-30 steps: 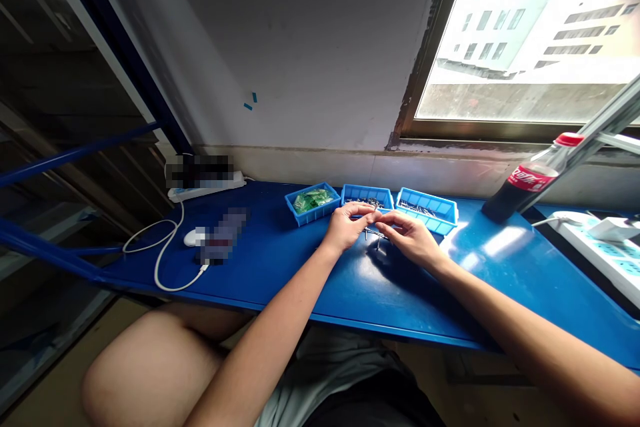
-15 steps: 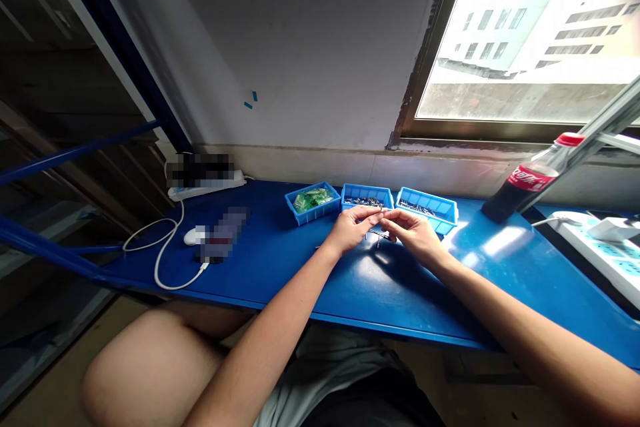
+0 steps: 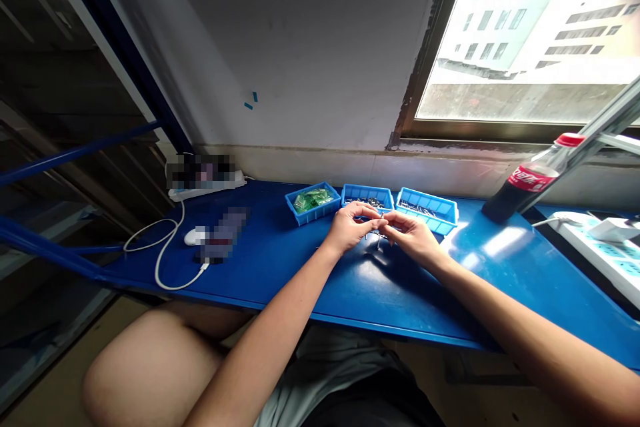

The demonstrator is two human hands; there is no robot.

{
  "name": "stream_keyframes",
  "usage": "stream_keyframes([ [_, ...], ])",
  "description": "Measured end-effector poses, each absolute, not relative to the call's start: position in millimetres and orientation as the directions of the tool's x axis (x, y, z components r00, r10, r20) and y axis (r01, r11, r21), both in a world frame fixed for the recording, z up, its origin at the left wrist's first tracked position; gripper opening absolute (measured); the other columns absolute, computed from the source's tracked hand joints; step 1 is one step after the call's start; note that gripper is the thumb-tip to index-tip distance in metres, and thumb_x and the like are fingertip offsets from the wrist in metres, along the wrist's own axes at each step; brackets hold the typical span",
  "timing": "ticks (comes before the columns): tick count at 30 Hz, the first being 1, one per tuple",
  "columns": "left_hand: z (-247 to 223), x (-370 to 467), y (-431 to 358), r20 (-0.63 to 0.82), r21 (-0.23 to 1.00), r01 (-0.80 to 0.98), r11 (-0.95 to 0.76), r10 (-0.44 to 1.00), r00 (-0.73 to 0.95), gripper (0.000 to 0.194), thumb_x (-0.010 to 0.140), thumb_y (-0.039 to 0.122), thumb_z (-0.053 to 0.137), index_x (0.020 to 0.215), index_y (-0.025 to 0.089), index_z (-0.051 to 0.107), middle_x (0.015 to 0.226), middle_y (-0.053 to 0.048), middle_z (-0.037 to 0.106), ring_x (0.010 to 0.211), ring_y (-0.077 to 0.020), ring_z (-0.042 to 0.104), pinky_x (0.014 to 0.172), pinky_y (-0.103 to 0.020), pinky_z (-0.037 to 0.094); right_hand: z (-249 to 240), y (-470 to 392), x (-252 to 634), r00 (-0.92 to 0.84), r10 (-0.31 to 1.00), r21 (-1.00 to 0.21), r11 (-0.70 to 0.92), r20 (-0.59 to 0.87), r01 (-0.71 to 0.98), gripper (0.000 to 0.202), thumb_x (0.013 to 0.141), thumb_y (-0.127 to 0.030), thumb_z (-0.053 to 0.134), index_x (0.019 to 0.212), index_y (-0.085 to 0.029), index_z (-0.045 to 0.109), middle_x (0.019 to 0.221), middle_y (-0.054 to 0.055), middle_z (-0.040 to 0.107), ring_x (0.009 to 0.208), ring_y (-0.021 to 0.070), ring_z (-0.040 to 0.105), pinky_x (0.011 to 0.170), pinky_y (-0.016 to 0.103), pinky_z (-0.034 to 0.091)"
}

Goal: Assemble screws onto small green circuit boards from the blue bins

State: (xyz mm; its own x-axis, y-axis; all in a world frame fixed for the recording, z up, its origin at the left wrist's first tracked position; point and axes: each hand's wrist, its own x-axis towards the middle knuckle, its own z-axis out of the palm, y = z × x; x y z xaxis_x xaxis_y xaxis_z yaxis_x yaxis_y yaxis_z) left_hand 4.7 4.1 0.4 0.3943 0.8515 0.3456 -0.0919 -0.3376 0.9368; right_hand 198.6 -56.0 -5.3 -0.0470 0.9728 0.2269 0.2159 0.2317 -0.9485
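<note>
The left hand (image 3: 345,230) and the right hand (image 3: 414,238) pinch a tiny metal piece (image 3: 383,216) between their fingertips. It sits right of one, left of the other, equally near both. Fingers hide which way its long side points.

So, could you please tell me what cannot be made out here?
Small piece where left hand and right hand meet: shape and grip hidden by the hands, head view.
Middle blue bin, near part: covered by the left hand, head view.
Item beside the white cable: pixelated, head view.
White power strip at right: cut off by the edge, head view.
</note>
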Motion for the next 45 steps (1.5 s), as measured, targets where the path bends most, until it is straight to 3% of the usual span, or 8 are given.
stream_keyframes([
  [6,0,5,4,0.354,0.934,-0.099,-0.344,0.847,0.396,0.026,0.079,0.038,0.094,0.087,0.015,0.083,0.112,-0.014,0.078,0.111,-0.0269,0.074,0.092,-0.038,0.062,-3,-58,199,-0.088,0.961,-0.931,0.275,0.261,0.242,0.037,0.091,-0.063,0.078,0.097,-0.026,0.082,0.088,0.004,0.076,0.07,0.0192,0.065,0.064,0.032,0.053],
  [12,7,3,-3,0.352,0.91,0.074,-0.407,0.857,0.377,0.031,0.094,0.037,0.08,0.119,0.019,0.081,0.118,-0.012,0.081,0.104,-0.025,0.078,0.091,-0.038,0.064,-3,-53,201,0.016,0.988,-0.987,0.156,0.156,0.029,0.035,0.091,-0.057,0.08,0.106,-0.027,0.083,0.087,0.003,0.075,0.071,0.0172,0.062,0.059,0.029,0.05],
  [16,8,-1,-7,0.488,0.715,0.281,-0.641,0.744,0.456,0.023,0.098,0.032,0.074,0.115,0.02,0.083,0.118,-0.01,0.082,0.112,-0.0264,0.076,0.104,-0.042,0.061,-5,-45,209,0.171,0.985,-0.966,0.073,0.031,-0.25,0.033,0.085,-0.051,0.086,0.107,-0.026,0.081,0.083,0.001,0.072,0.069,0.0158,0.062,0.052,0.025,0.047],
  [20,4,-5,-8,0.44,0.476,0.399,-0.784,0.604,0.664,0.04,0.095,0.04,0.077,0.131,0.023,0.079,0.134,-0.011,0.078,0.13,-0.0311,0.069,0.115,-0.047,0.053,-5,-39,219,0.242,0.968,-0.938,0.024,-0.065,-0.346,0.033,0.081,-0.049,0.088,0.101,-0.025,0.078,0.077,0.001,0.07,0.061,0.0149,0.06,0.044,0.024,0.046],
  [24,2,-7,-7,0.36,0.423,0.425,-0.8,0.579,0.731,0.034,0.097,0.037,0.074,0.128,0.025,0.081,0.133,-0.009,0.079,0.129,-0.0299,0.07,0.116,-0.045,0.052,-3,-41,219,0.221,0.972,-0.941,-0.004,-0.083,-0.339,0.038,0.082,-0.055,0.088,0.1,-0.024,0.076,0.076,0.001,0.069,0.057,0.0143,0.06,0.041,0.023,0.045],
  [33,0,-5,-3,0.426,0.486,0.424,-0.764,0.631,0.649,0.028,0.087,0.009,0.07,0.101,0.025,0.088,0.103,-0.007,0.085,0.101,-0.028,0.077,0.105,-0.044,0.055,-4,-43,210,0.129,0.991,-0.993,0.056,0.042,-0.108,0.041,0.09,-0.065,0.075,0.101,-0.026,0.073,0.074,0.002,0.068,0.054,0.0158,0.055,0.043,0.029,0.042],
  [39,2,-6,-5,0.438,0.526,0.403,-0.749,0.645,0.626,0.024,0.085,0.011,0.073,0.098,0.025,0.087,0.1,-0.008,0.084,0.098,-0.0284,0.076,0.106,-0.045,0.053,-7,-45,210,0.097,0.994,-0.997,0.061,0.056,-0.057,0.042,0.093,-0.067,0.073,0.1,-0.025,0.074,0.074,0.0,0.068,0.054,0.0152,0.054,0.047,0.029,0.042],
  [45,3,-6,-5,0.426,0.436,0.454,-0.777,0.623,0.656,0.02,0.087,0.007,0.069,0.091,0.022,0.082,0.091,-0.008,0.081,0.096,-0.0282,0.074,0.105,-0.045,0.052,-9,-45,208,0.077,0.994,-0.995,0.077,0.072,-0.061,0.047,0.091,-0.069,0.074,0.098,-0.023,0.073,0.073,0.0,0.067,0.054,0.0138,0.054,0.047,0.028,0.042],
])
